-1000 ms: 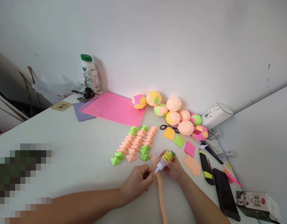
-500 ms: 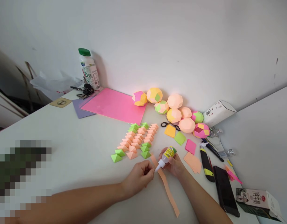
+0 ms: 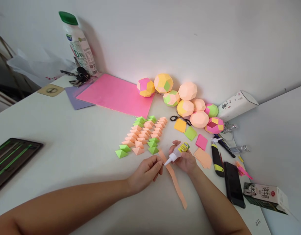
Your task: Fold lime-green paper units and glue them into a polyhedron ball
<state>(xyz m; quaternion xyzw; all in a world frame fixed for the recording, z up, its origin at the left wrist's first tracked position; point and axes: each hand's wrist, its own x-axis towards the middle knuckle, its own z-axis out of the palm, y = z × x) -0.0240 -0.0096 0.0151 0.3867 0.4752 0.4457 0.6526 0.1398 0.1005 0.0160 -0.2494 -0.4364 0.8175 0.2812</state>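
Observation:
My right hand (image 3: 187,160) is closed round a small glue bottle (image 3: 178,152) with a yellow-green label, its white nozzle pointing left and down at a long peach paper strip (image 3: 176,184) on the white table (image 3: 74,153). My left hand (image 3: 147,171) pinches the strip's upper end just left of the nozzle. Rows of small folded peach and green paper pieces (image 3: 143,137) lie just beyond both hands.
Several paper polyhedron balls (image 3: 189,107) sit against the wall with scissors (image 3: 181,119) and coloured paper squares (image 3: 191,133). A pink sheet (image 3: 116,94), keys and a bottle (image 3: 78,44) stand at the back left. A tablet (image 3: 10,160) lies left; a phone (image 3: 233,184), marker and carton lie right.
The view has shifted down and closer, bringing the tablet into sight on the left. The strip's lower end has swung to the right. Both hands keep their hold.

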